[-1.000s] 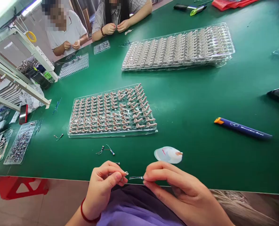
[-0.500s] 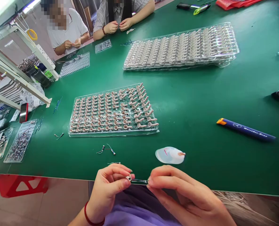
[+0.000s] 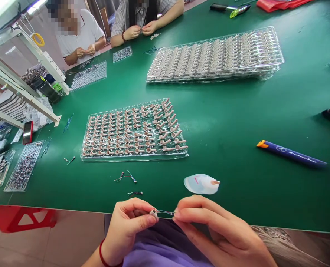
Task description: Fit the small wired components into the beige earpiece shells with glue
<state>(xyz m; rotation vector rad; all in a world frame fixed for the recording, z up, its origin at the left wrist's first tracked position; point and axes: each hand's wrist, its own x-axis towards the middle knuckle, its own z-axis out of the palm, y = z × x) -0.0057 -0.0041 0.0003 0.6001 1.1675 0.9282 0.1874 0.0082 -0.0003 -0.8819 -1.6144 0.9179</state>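
My left hand (image 3: 128,226) pinches a small pale earpiece part (image 3: 153,214) between thumb and forefinger at the table's near edge. My right hand (image 3: 209,230) pinches the other end of a thin wire (image 3: 165,212) that runs into that part. Both hands hover just over my lap, in front of the green table (image 3: 237,122). Loose wired parts (image 3: 127,177) lie on the table just beyond my left hand. A clear tray of pinkish earpiece shells (image 3: 134,129) sits farther back.
A small clear dish (image 3: 201,184) lies near my right hand. A blue knife (image 3: 291,154) lies at right. A stack of full trays (image 3: 215,55) sits at the back. Two people work at the far left corner. Small-part trays (image 3: 22,170) and a red phone (image 3: 28,132) sit left.
My hands have drawn slightly closer together and the pale part now sits plainly at my left fingertips, with the wire shorter between the hands.
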